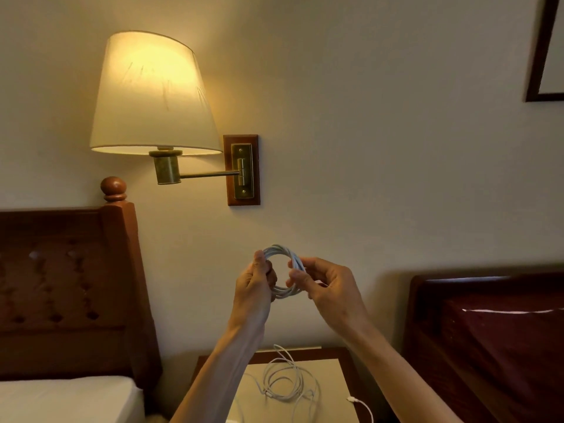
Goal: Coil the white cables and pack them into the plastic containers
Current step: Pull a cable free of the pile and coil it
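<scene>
From the head view, both hands are raised in front of the wall: the left hand [254, 283] has its fingers [268, 274] curled round the left side of a coiled white cable [282, 251], while the right hand [328, 286] pinches the coil's right side between thumb and fingertips. Well below the fingers, a loose white cable [283, 380] lies tangled on the pale surface [332, 380], between two beds. Up and left of the fingers, a lit wall lamp [152, 93] glows.
</scene>
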